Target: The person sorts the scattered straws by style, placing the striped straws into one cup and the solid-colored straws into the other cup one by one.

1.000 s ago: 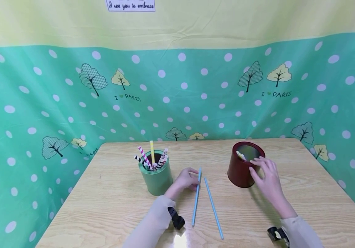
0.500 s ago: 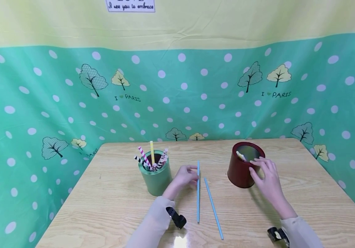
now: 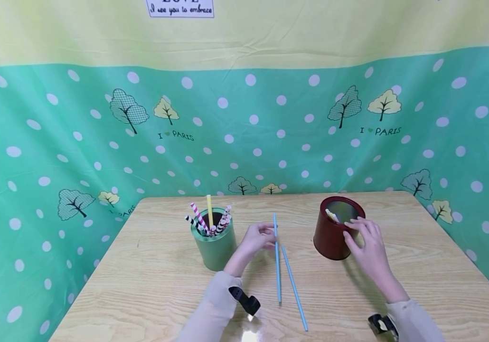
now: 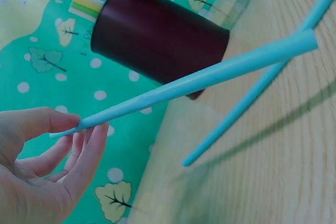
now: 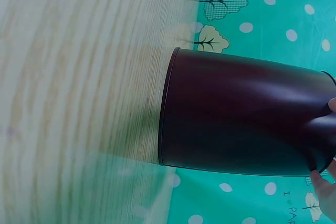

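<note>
My left hand (image 3: 255, 240) pinches a light blue straw (image 4: 194, 82) near its far end between thumb and fingers. The straw slants above the table, its other end pointing toward me. A second light blue straw (image 3: 294, 289) lies on the wood just right of it. To the right stands a dark red cylindrical holder (image 3: 329, 237), upright, with a few pale straw ends (image 4: 84, 6) showing inside its rim. My right hand (image 3: 370, 247) holds this holder at the near right of its rim, thumb and fingertips on the edge.
A green cylindrical holder (image 3: 219, 249) stands left of my left hand, with several striped straws and a yellow straw (image 3: 210, 211) in it. A polka-dot cloth (image 3: 244, 118) hangs behind the wooden table (image 3: 155, 285).
The straw in my left hand has shifted away from me and its near end has swung right, closer to the straw on the table. My right hand and the dark red holder have not moved.
</note>
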Motion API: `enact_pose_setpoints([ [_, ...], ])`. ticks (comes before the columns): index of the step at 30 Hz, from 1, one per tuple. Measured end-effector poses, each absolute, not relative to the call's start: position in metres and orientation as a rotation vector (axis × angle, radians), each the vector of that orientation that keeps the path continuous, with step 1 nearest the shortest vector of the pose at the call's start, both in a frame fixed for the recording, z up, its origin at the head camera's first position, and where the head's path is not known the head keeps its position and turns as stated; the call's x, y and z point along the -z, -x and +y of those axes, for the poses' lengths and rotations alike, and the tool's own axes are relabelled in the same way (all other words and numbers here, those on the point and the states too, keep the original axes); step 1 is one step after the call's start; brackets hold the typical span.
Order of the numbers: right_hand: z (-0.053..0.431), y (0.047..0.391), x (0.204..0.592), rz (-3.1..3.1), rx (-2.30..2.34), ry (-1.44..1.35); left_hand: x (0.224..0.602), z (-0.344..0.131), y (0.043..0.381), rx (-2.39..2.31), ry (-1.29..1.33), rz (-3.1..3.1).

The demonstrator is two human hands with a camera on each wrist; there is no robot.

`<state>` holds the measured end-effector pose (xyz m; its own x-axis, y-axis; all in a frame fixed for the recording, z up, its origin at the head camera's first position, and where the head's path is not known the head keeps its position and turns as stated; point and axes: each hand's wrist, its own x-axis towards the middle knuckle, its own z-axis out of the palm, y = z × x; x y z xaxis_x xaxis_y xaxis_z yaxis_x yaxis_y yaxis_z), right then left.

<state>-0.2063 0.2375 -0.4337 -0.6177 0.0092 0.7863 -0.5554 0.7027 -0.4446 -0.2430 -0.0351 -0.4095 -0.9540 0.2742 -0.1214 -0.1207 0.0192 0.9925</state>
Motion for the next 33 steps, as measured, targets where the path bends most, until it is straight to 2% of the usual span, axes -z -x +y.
enact_pose_setpoints([
  [6,0.237,0.206,0.434,-2.094,-0.879,-0.416,0.394,-0.034,0.237,-2.078,-0.241,1.971],
  [13,0.237,0.206,0.433,-2.087,-0.877,-0.419,0.402,-0.029,0.247,-2.163,-0.314,1.970],
  [19,0.236,0.206,0.433,-2.087,-0.874,-0.423,0.381,-0.026,0.239,-2.193,-0.360,1.988],
  [33,0.237,0.206,0.434,-2.100,-0.876,-0.407,0.362,-0.013,0.235,-2.346,-0.462,1.979],
])
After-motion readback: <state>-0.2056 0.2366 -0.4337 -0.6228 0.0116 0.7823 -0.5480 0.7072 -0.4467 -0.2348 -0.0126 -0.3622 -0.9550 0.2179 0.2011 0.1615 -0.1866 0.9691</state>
